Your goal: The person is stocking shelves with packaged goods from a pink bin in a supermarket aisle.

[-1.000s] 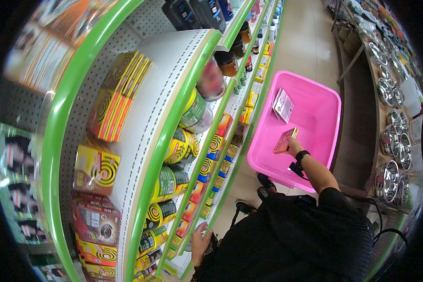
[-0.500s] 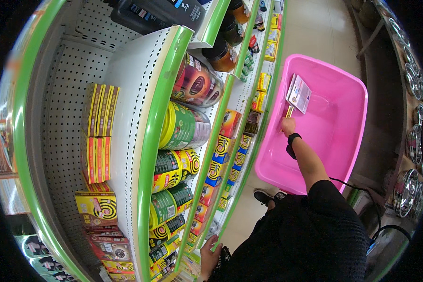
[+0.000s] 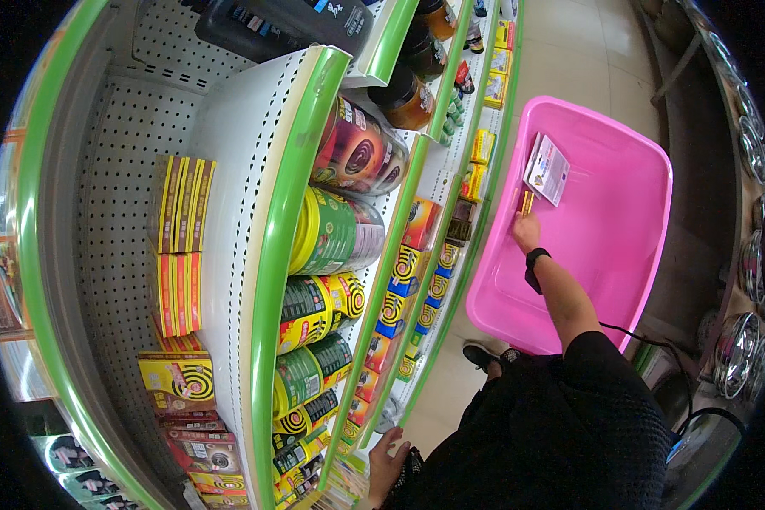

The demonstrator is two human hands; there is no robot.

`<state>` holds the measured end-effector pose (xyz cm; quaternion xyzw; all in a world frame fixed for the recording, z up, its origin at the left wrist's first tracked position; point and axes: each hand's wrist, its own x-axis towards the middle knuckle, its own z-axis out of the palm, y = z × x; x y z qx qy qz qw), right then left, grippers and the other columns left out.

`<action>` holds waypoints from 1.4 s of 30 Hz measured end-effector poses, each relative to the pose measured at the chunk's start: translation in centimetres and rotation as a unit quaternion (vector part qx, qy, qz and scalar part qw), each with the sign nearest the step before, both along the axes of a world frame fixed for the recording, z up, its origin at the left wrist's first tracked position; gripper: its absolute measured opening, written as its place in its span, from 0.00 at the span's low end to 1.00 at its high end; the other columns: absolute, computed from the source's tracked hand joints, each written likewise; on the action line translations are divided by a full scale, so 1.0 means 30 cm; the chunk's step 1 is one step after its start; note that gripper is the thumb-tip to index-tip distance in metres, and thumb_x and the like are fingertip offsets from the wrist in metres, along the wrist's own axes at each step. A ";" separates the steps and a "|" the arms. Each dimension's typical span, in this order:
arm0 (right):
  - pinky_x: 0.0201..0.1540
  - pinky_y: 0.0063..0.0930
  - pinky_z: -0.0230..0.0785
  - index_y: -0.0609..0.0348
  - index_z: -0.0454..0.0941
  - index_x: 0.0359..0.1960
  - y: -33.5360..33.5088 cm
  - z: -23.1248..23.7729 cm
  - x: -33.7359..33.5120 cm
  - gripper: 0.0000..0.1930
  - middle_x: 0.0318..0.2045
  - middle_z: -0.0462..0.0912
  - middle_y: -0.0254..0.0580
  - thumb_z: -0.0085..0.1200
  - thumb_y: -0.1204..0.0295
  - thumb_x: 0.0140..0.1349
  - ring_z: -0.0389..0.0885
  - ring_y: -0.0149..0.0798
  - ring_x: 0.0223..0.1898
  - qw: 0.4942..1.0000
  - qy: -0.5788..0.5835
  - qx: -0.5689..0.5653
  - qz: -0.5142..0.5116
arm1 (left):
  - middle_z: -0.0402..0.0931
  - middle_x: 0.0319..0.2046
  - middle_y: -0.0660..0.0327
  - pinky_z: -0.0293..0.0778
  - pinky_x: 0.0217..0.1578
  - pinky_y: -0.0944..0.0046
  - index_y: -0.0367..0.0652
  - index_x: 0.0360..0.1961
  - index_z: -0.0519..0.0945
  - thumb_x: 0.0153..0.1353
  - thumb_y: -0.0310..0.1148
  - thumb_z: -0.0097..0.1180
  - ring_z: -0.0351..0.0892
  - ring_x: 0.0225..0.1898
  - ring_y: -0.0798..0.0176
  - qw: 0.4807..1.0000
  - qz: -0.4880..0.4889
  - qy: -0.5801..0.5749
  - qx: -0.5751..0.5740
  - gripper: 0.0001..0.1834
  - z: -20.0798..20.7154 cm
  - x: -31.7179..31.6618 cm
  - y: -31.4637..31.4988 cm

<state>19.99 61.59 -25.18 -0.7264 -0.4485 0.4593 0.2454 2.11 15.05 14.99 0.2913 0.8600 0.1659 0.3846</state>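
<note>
Inside the large pink plastic tub [image 3: 608, 195], my right hand [image 3: 528, 231] grips thin yellow boxes [image 3: 527, 204] by one end, near the tub's left wall. Just beyond them, flat white printed packets [image 3: 549, 172] lean in the tub's far left corner. A black band circles my right wrist. Low in the picture, my left hand [image 3: 386, 466] is beside the green-edged shelf front, fingers loosely apart and nothing seen in them. Part of that hand is cut off by the lower shelf and my clothing.
Shelves on the left carry yellow-and-green canisters [image 3: 327, 229], upright thin boxes [image 3: 178, 293], dark jars [image 3: 404, 98] and mosquito coil boxes [image 3: 391, 310]. Round metal lids or pans [image 3: 735, 353] line the right-hand shelf. A black cable [image 3: 654, 342] runs beside the tub.
My right hand has turned slightly, showing the yellow boxes' edges more clearly, and stays in the tub. The whole view has shifted a little. My left hand remains by the shelf.
</note>
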 end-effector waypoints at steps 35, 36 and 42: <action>0.63 0.41 0.60 0.77 0.64 0.60 -0.147 0.059 0.374 0.30 0.54 0.75 0.62 0.50 0.59 0.69 0.72 0.53 0.56 0.955 0.046 0.153 0.250 | 0.82 0.43 0.52 0.76 0.46 0.57 0.38 0.41 0.83 0.51 0.28 0.66 0.82 0.44 0.53 0.817 -0.010 0.505 0.278 0.15 0.652 -0.066 0.269; 0.64 0.42 0.59 0.75 0.64 0.61 -0.147 0.081 0.362 0.29 0.55 0.74 0.62 0.51 0.61 0.68 0.71 0.53 0.57 0.950 0.086 0.172 0.246 | 0.80 0.47 0.48 0.74 0.49 0.54 0.36 0.47 0.80 0.50 0.29 0.67 0.79 0.47 0.49 0.802 -0.023 0.541 0.252 0.21 0.682 -0.085 0.287; 0.63 0.38 0.59 0.70 0.63 0.64 -0.216 0.338 0.317 0.26 0.60 0.71 0.56 0.50 0.68 0.68 0.69 0.48 0.59 0.927 0.062 0.228 0.292 | 0.69 0.56 0.35 0.64 0.60 0.48 0.29 0.59 0.67 0.46 0.37 0.68 0.69 0.57 0.37 0.733 -0.039 0.658 0.167 0.40 0.715 -0.310 0.409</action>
